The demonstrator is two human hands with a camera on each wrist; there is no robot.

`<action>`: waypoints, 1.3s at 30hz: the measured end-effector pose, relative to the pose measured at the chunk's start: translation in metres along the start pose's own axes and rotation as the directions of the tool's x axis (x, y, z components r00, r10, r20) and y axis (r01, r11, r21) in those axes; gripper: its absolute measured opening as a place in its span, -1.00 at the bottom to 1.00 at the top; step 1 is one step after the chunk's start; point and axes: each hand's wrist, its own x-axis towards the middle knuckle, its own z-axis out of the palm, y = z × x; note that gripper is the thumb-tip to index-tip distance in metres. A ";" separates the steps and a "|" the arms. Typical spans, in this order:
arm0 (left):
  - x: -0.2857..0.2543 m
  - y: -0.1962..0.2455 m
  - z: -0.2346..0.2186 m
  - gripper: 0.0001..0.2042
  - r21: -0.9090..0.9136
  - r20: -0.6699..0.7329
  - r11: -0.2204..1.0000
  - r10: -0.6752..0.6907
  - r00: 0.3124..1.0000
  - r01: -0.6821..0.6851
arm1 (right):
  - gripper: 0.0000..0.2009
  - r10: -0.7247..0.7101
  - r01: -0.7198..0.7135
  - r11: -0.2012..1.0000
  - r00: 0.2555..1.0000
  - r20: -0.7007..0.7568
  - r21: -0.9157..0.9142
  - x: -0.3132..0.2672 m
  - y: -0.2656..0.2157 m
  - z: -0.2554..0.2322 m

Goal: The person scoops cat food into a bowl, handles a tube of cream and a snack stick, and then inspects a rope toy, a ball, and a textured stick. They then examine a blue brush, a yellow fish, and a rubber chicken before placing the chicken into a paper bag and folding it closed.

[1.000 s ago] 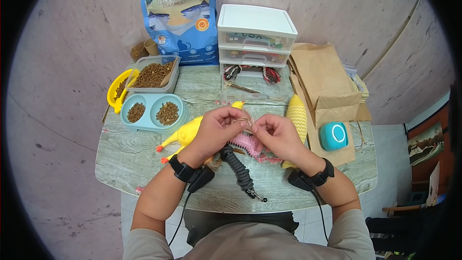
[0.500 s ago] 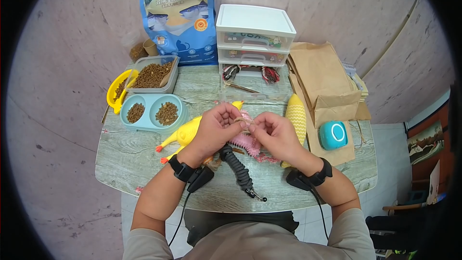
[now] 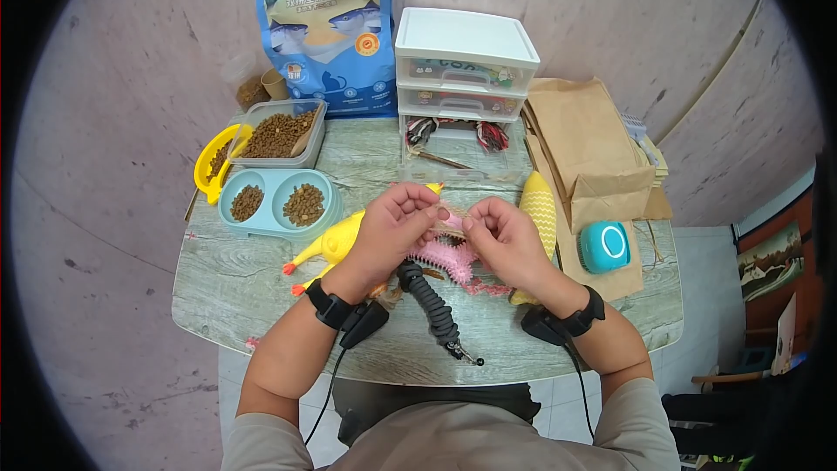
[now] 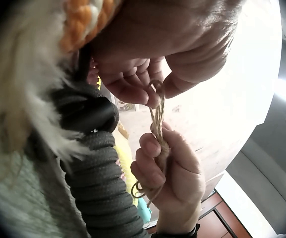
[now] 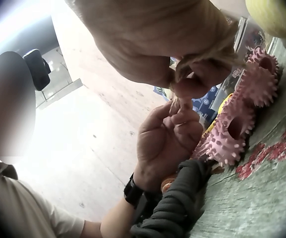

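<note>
A thin bundle of brown twine (image 4: 158, 116) is stretched between the two hands. My left hand (image 3: 394, 231) pinches one end, where a small loop (image 4: 156, 84) stands out at the fingertips in the left wrist view. Curled round the other end is my right hand (image 3: 508, 244), with loose strands hanging below its fingers. Under the hands lies a pink spiky toy (image 3: 445, 257); a dark grey coiled rope (image 3: 429, 305) with a metal clip lies nearer the person. A yellow chicken toy (image 3: 338, 240) is partly hidden behind the left hand.
A yellow patterned toy (image 3: 539, 209) and a teal round brush (image 3: 604, 247) lie at the right, beside brown paper bags (image 3: 593, 135). White drawers (image 3: 466, 57) and a blue food bag (image 3: 330, 44) stand at the back. A double bowl (image 3: 279, 201) with kibble is at the left.
The hands have moved slightly apart, with the twine now stretched between them and more of the pink toy showing below. The objects on the table have stayed where they were.
</note>
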 end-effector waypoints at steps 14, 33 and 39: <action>-0.001 -0.001 -0.002 -0.54 -0.009 0.224 0.998 0.069 0.972 -0.069 | -0.90 0.016 -0.018 0.994 1.000 0.020 0.106 0.000 0.000 0.000; 0.000 -0.003 0.000 -0.58 0.002 0.143 0.997 0.074 0.987 -0.075 | -0.88 -0.038 0.037 0.996 0.999 0.013 0.086 0.002 0.013 0.004; -0.001 0.000 0.002 -0.56 0.007 0.151 0.997 0.078 0.986 -0.080 | -0.88 -0.036 0.036 0.989 0.999 -0.002 0.147 0.002 0.011 0.004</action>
